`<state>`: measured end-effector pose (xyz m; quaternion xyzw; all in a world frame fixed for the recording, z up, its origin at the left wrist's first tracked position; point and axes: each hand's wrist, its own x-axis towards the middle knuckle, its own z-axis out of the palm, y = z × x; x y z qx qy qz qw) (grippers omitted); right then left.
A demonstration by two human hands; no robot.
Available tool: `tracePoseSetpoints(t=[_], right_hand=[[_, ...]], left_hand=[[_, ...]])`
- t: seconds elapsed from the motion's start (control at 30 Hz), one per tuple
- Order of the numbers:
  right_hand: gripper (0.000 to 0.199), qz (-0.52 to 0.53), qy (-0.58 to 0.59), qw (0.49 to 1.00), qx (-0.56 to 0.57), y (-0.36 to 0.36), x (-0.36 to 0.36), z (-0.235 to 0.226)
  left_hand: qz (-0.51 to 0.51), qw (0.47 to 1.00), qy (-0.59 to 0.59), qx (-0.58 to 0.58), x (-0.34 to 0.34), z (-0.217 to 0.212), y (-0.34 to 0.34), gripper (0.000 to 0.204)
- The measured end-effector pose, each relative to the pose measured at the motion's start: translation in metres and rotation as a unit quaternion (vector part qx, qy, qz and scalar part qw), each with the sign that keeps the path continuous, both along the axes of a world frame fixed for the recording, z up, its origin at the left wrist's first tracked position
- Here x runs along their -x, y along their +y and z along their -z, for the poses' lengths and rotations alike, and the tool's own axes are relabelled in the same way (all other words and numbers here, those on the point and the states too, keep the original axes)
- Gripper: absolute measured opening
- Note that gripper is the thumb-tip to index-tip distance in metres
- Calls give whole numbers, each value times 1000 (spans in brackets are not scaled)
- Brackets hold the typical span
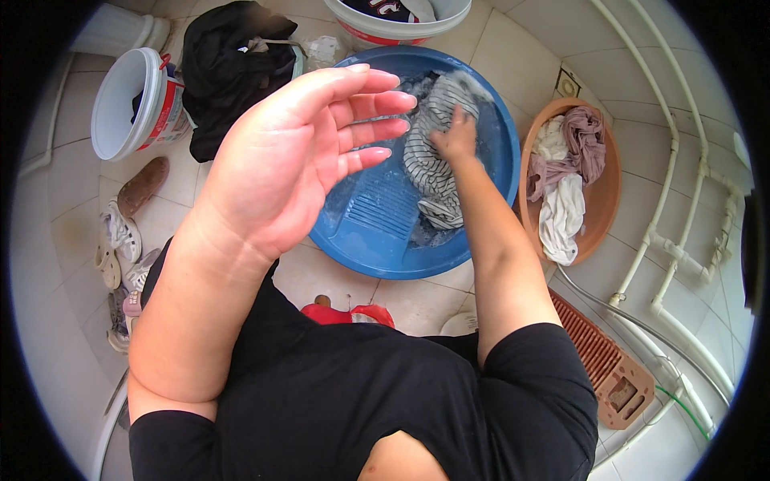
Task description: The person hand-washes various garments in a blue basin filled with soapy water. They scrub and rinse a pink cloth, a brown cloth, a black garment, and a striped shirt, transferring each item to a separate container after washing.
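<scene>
My left hand [297, 152] is raised close to the camera, palm in view and fingers apart, holding nothing. It hides the left part of the round blue basin [377, 232], which has a ridged washboard moulded into it. Wet, striped grey-and-white fabric [433, 172] lies in sudsy water on the basin's right side. My right hand [455, 138] reaches in and grips this striped cloth near its upper middle; some of the fingers are hidden in its folds.
An orange-brown oval tub [597, 216] with white and mauve clothes stands right of the basin. Black clothing [228, 72] and a white bucket [116, 104] are at the far left. Another bucket [401, 30] stands behind. Shoes [120, 232] line the left; pipes [670, 160] run along the right wall.
</scene>
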<state>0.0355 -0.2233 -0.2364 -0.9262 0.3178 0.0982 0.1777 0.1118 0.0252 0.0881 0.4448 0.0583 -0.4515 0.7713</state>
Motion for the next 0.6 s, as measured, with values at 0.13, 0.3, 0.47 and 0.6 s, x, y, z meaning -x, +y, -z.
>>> tracePoseSetpoints(t=[0.13, 0.3, 0.47, 0.6], right_hand=[[92, -137, 153, 978, -38, 8, 19, -11], [73, -45, 293, 952, -70, -44, 54, 22], [42, -200, 346, 916, 37, -21, -19, -61], [32, -174, -36, 983, -53, -11, -48, -43]], left_hand=[[-5, 1000, 6, 6, -3, 2, 3, 38], [-10, 1000, 5, 6, -6, 0, 2, 38], [-8, 1000, 5, -2, -7, 0, 1, 38], [-7, 1000, 7, 0, -5, 0, 0, 38]])
